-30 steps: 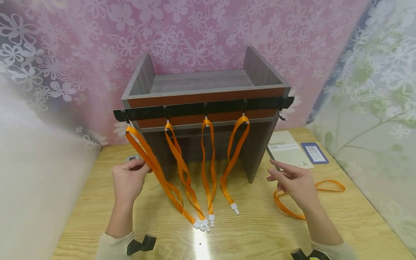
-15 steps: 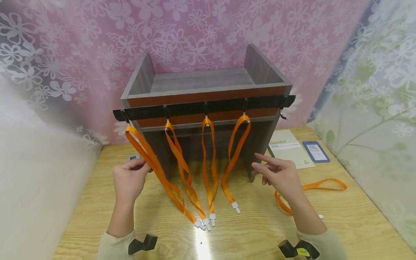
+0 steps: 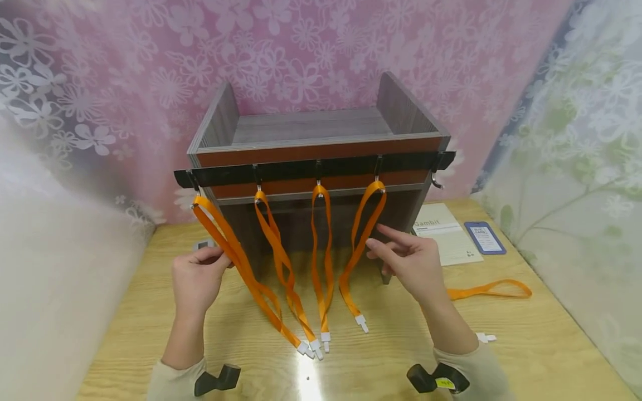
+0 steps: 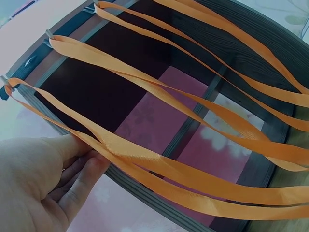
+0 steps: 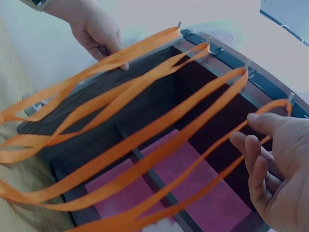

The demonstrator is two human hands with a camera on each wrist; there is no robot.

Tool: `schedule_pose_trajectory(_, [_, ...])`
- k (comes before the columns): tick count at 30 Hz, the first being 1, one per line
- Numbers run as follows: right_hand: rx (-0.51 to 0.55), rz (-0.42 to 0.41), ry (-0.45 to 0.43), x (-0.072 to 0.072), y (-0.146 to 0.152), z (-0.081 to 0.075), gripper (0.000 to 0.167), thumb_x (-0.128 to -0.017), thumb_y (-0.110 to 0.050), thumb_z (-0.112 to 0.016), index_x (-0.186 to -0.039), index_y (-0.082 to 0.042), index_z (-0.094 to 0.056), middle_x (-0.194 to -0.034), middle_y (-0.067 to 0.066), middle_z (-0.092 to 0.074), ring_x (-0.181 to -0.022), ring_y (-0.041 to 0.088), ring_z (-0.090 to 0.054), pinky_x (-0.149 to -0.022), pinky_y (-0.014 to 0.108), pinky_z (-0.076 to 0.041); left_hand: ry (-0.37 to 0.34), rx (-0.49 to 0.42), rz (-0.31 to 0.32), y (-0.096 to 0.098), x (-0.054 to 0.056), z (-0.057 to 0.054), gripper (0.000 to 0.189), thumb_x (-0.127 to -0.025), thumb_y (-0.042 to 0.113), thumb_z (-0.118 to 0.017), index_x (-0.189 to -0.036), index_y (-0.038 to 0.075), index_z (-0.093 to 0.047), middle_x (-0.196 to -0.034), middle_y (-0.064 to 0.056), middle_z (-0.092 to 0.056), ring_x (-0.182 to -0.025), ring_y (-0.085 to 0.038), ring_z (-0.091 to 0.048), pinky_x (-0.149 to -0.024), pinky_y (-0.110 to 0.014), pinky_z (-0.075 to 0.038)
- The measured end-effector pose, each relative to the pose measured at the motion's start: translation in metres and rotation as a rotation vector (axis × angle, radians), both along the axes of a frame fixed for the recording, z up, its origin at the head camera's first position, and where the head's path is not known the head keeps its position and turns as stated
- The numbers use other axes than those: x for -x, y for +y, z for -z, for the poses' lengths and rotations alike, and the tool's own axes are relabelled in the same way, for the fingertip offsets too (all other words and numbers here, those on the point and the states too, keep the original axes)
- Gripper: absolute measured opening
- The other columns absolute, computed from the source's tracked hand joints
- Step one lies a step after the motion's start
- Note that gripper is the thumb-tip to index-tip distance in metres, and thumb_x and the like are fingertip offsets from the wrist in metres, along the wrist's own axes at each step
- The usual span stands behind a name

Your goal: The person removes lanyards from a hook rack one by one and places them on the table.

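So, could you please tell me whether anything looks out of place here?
One orange lanyard lies on the table while the rightmost hook is bare; the other four hooks each hold a similar lanyard. Nothing looks spilled.

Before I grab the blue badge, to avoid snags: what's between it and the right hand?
Head view: a notepad lies between right hand and blue badge.

On the notepad [image 3: 451, 239] it is written "Gambit", and the blue badge holder [image 3: 485, 238] carries print too small for reading.
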State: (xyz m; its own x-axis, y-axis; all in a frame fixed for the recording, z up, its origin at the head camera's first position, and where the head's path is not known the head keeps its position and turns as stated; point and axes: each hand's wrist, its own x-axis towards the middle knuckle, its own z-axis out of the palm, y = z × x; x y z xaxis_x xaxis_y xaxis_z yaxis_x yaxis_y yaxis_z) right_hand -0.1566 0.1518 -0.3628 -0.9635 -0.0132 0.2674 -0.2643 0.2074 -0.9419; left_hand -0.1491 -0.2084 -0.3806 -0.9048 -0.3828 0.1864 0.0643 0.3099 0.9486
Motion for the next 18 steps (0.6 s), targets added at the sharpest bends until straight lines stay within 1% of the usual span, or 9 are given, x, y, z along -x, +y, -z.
schedule_pose_trajectory(2, [0.0,0.003,-0.027,0.001,-0.004,-0.002,0.043,-0.088,-0.022,-0.078,-0.125,-0.001,-0.069,-0.071,-0.012,-0.075,-0.047,0.016,-0.059,-0.039,0.024,-0.041,0.014,0.0,0.001,0.001,0.0,-0.001,0.019,-0.085,0.012,-0.079,-0.091,-0.007,-0.078,-0.06,0.02,-0.068,-0.061,-0.006,-0.07,-0.06,-0.018,-0.056])
schedule_pose_trajectory(4, [0.003,0.007,-0.043,0.002,-0.008,-0.003,0.044,-0.088,-0.023,-0.079,-0.124,-0.001,-0.069,-0.071,-0.012,-0.075,-0.047,0.014,-0.06,-0.041,0.025,-0.046,0.01,0.003,0.004,0.002,0.0,-0.002,0.02,-0.085,0.011,-0.079,-0.092,-0.007,-0.078,-0.06,0.02,-0.068,-0.061,-0.004,-0.07,-0.06,-0.018,-0.056])
schedule_pose_trajectory(7, [0.031,0.011,-0.061,0.004,-0.013,-0.001,0.046,-0.087,-0.023,-0.08,-0.124,0.0,-0.069,-0.071,-0.011,-0.075,-0.046,0.013,-0.06,-0.045,0.026,-0.052,-0.006,0.005,0.012,0.002,0.0,-0.004,0.021,-0.085,0.013,-0.079,-0.093,-0.006,-0.078,-0.062,0.016,-0.07,-0.061,-0.003,-0.069,-0.06,-0.018,-0.057])
schedule_pose_trajectory(10, [0.044,0.013,-0.065,0.004,-0.019,0.0,0.047,-0.085,-0.024,-0.081,-0.123,0.0,-0.069,-0.07,-0.009,-0.075,-0.046,0.015,-0.061,-0.043,0.024,-0.05,-0.019,0.007,0.008,0.002,0.0,-0.003,0.02,-0.085,0.013,-0.078,-0.095,-0.005,-0.079,-0.063,0.014,-0.071,-0.062,-0.002,-0.068,-0.06,-0.018,-0.056])
schedule_pose_trajectory(13, [0.044,0.022,-0.042,0.004,-0.027,0.0,0.045,-0.085,-0.025,-0.082,-0.121,0.0,-0.071,-0.07,-0.007,-0.075,-0.046,0.017,-0.062,-0.044,0.024,-0.051,-0.01,0.011,-0.003,0.001,-0.001,-0.002,0.019,-0.085,0.012,-0.078,-0.094,-0.005,-0.079,-0.062,0.016,-0.07,-0.061,0.0,-0.067,-0.059,-0.018,-0.056])
schedule_pose_trajectory(15, [0.05,0.03,-0.015,0.005,-0.032,0.0,0.042,-0.084,-0.023,-0.082,-0.117,0.001,-0.072,-0.069,-0.005,-0.075,-0.046,0.018,-0.063,-0.045,0.027,-0.053,-0.007,0.012,-0.009,0.001,-0.002,-0.001,0.018,-0.085,0.011,-0.078,-0.094,-0.005,-0.078,-0.061,0.018,-0.069,-0.061,0.0,-0.067,-0.059,-0.018,-0.056])
schedule_pose_trajectory(18, [0.053,0.048,0.022,0.006,-0.038,0.001,0.032,-0.085,-0.021,-0.082,-0.107,0.002,-0.076,-0.068,0.001,-0.075,-0.045,0.02,-0.062,-0.047,0.032,-0.056,0.009,0.015,-0.004,0.001,0.0,-0.001,0.017,-0.085,0.009,-0.078,-0.093,-0.006,-0.078,-0.061,0.018,-0.069,-0.06,0.001,-0.067,-0.058,-0.017,-0.055])
